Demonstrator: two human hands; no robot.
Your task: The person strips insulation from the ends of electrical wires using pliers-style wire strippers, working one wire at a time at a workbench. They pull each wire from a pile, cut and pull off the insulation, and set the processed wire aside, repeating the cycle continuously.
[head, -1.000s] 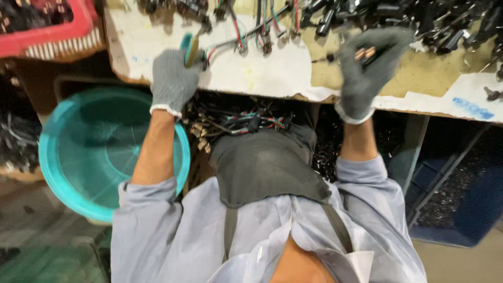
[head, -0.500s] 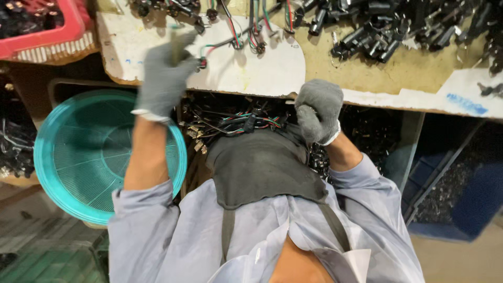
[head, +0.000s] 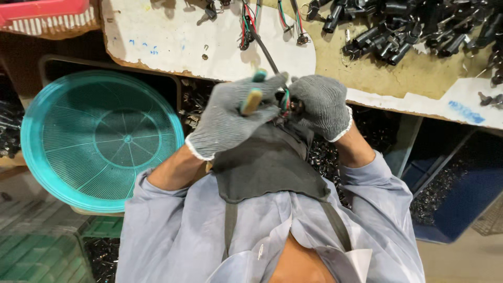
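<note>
Two gloved hands, left hand [head: 230, 118] gripping tool [head: 252, 99], right hand [head: 320, 105] holding wired part [head: 287, 102]

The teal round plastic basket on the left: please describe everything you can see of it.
The teal round plastic basket is a wide, shallow bowl with a smooth solid rim. Its floor is a fine mesh with ribs radiating from a small centre hub and several concentric rings. It looks empty and lies flat, mouth up, beside the workbench, partly over a dark bin. The person's grey sleeve overlaps its lower right edge; neither gloved hand touches it.
</note>
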